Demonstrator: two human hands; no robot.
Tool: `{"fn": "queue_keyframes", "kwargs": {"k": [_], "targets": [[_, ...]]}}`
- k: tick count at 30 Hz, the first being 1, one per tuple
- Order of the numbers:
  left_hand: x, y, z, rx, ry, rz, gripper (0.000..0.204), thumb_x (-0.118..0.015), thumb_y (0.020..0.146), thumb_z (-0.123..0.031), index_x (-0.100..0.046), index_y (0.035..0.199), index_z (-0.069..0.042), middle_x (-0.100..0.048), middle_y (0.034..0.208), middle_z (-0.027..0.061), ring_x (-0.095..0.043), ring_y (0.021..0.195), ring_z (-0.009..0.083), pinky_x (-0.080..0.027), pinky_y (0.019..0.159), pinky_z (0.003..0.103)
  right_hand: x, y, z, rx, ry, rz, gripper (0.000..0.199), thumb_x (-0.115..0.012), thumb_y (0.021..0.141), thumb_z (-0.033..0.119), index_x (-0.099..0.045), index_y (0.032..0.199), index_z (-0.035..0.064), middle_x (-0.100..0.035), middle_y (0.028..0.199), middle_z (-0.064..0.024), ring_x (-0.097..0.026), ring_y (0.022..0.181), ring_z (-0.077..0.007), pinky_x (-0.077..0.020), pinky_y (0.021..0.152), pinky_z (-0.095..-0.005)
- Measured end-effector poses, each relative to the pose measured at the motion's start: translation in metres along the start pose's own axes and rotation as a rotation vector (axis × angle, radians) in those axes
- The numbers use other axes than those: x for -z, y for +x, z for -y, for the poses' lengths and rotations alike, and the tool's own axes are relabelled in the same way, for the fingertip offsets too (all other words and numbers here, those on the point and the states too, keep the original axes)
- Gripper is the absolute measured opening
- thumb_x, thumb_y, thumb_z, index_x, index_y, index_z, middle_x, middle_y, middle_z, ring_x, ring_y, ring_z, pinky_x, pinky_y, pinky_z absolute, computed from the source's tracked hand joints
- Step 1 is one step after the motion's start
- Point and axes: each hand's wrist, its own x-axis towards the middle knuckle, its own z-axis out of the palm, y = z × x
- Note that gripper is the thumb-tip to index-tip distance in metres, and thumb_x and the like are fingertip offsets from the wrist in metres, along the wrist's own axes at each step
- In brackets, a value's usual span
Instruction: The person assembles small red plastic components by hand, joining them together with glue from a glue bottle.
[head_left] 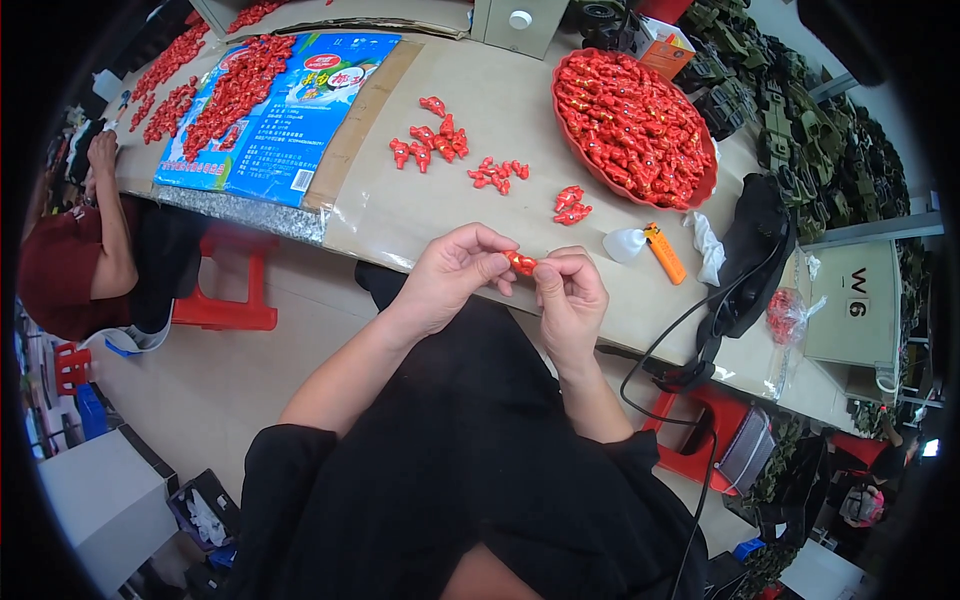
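Just off the table's front edge, a small red figurine (pixel 520 262) with gold and dark marks is held between my two hands. My left hand (pixel 462 272) pinches one end with thumb and forefinger. The other end sits between the thumb and fingers of my right hand (pixel 572 298). Beyond my hands, loose red figurines (pixel 490 175) lie in small groups on the table. A scalloped red basin (pixel 715 190), heaped with the same figurines, stands at the back right. An orange utility knife (pixel 665 255) and a rounded white object (pixel 624 245) lie right of my right hand.
A blue printed cardboard sheet (pixel 290 130) at the left carries a pile of red figurines. White crumpled tissue (pixel 708 248) and a black bag (pixel 750 250) with a cable lie at the right. A co-worker (pixel 80 240) sits at the left by a red stool (pixel 230 290).
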Motion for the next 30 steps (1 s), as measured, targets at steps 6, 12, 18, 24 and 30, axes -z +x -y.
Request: {"fn": "queue_keyframes", "kwargs": {"k": [6, 12, 18, 24, 30], "targets": [[0.0007, -0.0003, 0.0007, -0.006, 0.014, 0.002, 0.012, -0.052, 0.083, -0.005, -0.053, 0.094, 0.001, -0.058, 0.082, 0.0077, -0.056, 0.07, 0.011, -0.047, 0.065, 0.023, -0.0004, -0.001, 0.0012, 0.001, -0.025, -0.001, 0.004, -0.056, 0.08, 0.002, -0.053, 0.079, -0.0009, -0.048, 0.079, -0.005, -0.047, 0.069, -0.0083, -0.0389, 0.063, -0.0193], [0.0008, -0.0008, 0.0023, -0.022, 0.039, 0.002, 0.012, -0.052, 0.082, -0.004, -0.053, 0.094, 0.001, -0.058, 0.083, 0.0074, -0.056, 0.069, 0.0106, -0.047, 0.064, 0.023, -0.0018, 0.0, -0.0029, 0.068, -0.07, 0.014, 0.008, -0.053, 0.083, 0.006, -0.049, 0.078, 0.0008, -0.046, 0.077, -0.0042, -0.041, 0.052, -0.0045, -0.0325, 0.044, -0.0157], [0.0, -0.0004, 0.0022, -0.022, 0.049, -0.003, 0.012, -0.052, 0.083, -0.004, -0.053, 0.094, 0.0, -0.058, 0.082, 0.007, -0.055, 0.069, 0.0103, -0.047, 0.064, 0.022, -0.0011, 0.0002, -0.0032, 0.023, -0.041, 0.015, 0.009, -0.052, 0.084, 0.007, -0.048, 0.077, 0.0007, -0.046, 0.076, -0.0038, -0.041, 0.051, -0.0045, -0.0319, 0.043, -0.016], [-0.0004, -0.0013, 0.0026, -0.026, 0.102, -0.01, 0.012, -0.051, 0.083, -0.005, -0.053, 0.094, 0.0, -0.057, 0.081, 0.0063, -0.054, 0.069, 0.0094, -0.047, 0.064, 0.022, 0.0005, 0.0014, 0.0037, -0.163, 0.012, 0.019, 0.011, -0.052, 0.084, 0.008, -0.048, 0.077, 0.0007, -0.045, 0.074, -0.0026, -0.04, 0.051, -0.0034, -0.0314, 0.043, -0.0157], [-0.0011, -0.002, 0.003, -0.031, 0.124, -0.012, 0.013, -0.051, 0.084, -0.005, -0.053, 0.095, 0.0, -0.056, 0.079, 0.0051, -0.053, 0.068, 0.0089, -0.046, 0.063, 0.021, -0.0023, 0.0031, 0.0045, -0.052, -0.134, 0.024, 0.011, -0.053, 0.083, 0.008, -0.048, 0.077, 0.0013, -0.046, 0.073, -0.0015, -0.04, 0.049, -0.003, -0.0322, 0.043, -0.0153]]}}
